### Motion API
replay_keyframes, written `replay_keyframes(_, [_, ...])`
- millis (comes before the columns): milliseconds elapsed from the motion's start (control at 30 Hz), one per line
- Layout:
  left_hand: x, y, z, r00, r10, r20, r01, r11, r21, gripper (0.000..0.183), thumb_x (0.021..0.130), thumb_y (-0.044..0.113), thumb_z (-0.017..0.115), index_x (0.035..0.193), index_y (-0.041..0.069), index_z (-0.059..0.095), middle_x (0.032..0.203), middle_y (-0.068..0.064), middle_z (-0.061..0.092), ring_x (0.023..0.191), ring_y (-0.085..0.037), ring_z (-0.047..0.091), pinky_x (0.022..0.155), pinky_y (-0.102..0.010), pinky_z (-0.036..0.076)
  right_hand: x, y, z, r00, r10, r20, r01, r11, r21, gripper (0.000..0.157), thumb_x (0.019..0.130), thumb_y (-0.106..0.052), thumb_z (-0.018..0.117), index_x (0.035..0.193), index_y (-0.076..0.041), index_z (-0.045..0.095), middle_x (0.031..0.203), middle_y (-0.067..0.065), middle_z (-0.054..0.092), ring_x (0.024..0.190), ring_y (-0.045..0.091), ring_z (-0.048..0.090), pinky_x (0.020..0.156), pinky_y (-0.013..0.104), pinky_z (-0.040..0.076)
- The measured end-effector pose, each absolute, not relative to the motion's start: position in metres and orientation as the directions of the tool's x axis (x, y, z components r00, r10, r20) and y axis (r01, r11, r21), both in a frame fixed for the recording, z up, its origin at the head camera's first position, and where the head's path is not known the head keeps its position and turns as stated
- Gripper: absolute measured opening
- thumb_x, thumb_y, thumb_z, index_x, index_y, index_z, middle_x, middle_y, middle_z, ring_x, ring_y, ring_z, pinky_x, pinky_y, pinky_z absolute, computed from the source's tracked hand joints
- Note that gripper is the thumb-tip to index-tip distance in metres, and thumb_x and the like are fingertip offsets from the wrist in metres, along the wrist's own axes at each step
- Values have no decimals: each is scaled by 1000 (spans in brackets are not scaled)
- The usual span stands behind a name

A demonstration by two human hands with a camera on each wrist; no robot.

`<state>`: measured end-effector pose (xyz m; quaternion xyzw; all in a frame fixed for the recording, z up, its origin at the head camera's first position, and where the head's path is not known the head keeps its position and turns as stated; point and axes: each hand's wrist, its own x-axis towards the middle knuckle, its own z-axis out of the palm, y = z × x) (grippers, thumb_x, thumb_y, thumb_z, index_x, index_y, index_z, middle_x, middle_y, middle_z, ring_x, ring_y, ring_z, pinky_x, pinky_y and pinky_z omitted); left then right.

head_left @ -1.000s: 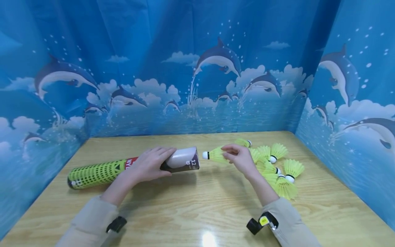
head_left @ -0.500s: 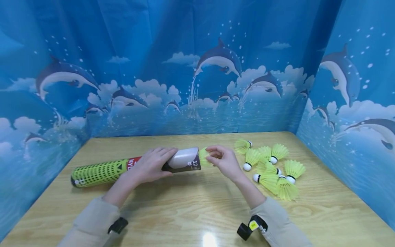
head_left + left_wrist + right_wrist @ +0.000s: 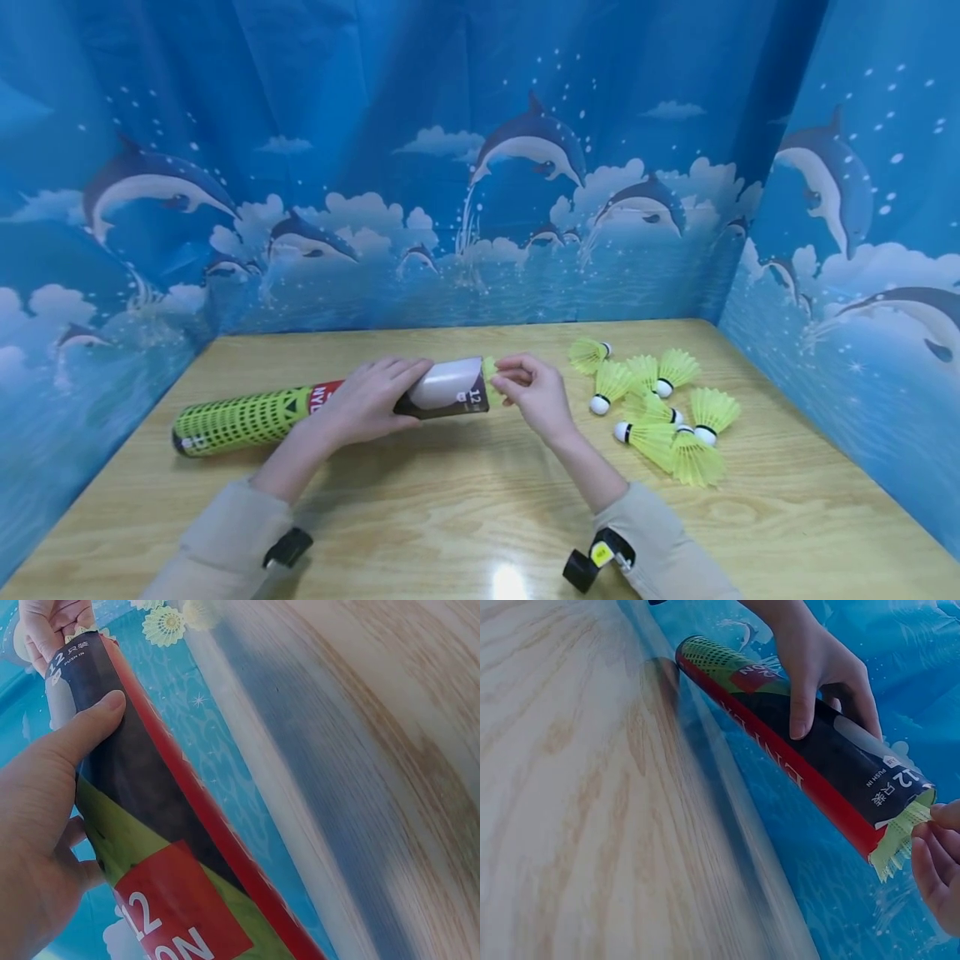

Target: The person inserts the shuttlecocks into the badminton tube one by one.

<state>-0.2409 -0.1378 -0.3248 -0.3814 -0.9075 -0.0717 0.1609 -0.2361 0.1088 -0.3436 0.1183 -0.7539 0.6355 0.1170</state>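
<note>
A printed shuttlecock tube (image 3: 247,421), green at its far left end and black toward the right, lies across the left half of the table. My left hand (image 3: 375,398) grips it from above near its right end, the thumb along the black side in the left wrist view. At the tube's open right mouth, my right hand (image 3: 536,396) pinches the skirt of a yellow shuttlecock (image 3: 901,838). Most of that shuttlecock is inside the tube, its cork hidden; only the skirt's rim sticks out.
Several loose yellow shuttlecocks (image 3: 693,458) with white corks lie in a cluster on the right of the wooden table (image 3: 420,525). A blue dolphin-printed curtain (image 3: 375,167) stands behind and at the sides.
My right hand has moved left, bringing the shuttlecock from outside the tube's mouth to mostly inside it. The left hand and tube have shifted only slightly right.
</note>
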Motion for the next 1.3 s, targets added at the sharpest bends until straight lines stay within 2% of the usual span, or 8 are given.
replay_keyframes(167, [-241,-138,-326,-647,673,358,720,694,-4,82,68,32,83,135,5,46,127,-13,55,113,-31,51,92,-50,44,-235,106,-346,-918,-21,397,-392,215,-895,19,79,2,69,97,6,67,84,17,68,67,22,64,59,32,55])
replay_keyframes(400, [-242,-139,-327,-636,682,360,727,686,-16,82,67,33,83,135,5,47,126,-12,56,112,-30,52,91,-49,44,-234,103,-349,-918,-21,395,-385,274,-881,17,79,0,70,96,2,70,81,14,69,67,21,64,58,24,53])
replay_keyframes(733, [-242,-140,-329,-630,688,359,732,681,-21,82,67,34,83,134,5,47,126,-12,56,111,-30,52,89,-49,45,-229,99,-342,-932,-65,358,-361,276,-891,15,82,0,67,96,5,70,86,17,70,71,24,66,66,38,56])
replay_keyframes(1000, [-243,-140,-330,-645,677,355,723,691,-5,82,67,34,83,135,6,47,127,-12,55,112,-30,52,91,-50,44,-233,100,-348,-938,-105,330,-346,310,-886,17,85,-1,64,100,4,70,90,16,70,73,21,66,64,33,56])
replay_keyframes(1300, [-242,-140,-328,-654,669,354,715,699,0,83,67,35,83,136,6,45,128,-12,54,114,-31,51,92,-50,43,-232,108,-340,-944,-176,278,-323,335,-885,23,89,-7,60,109,2,66,96,15,69,76,19,66,67,37,55])
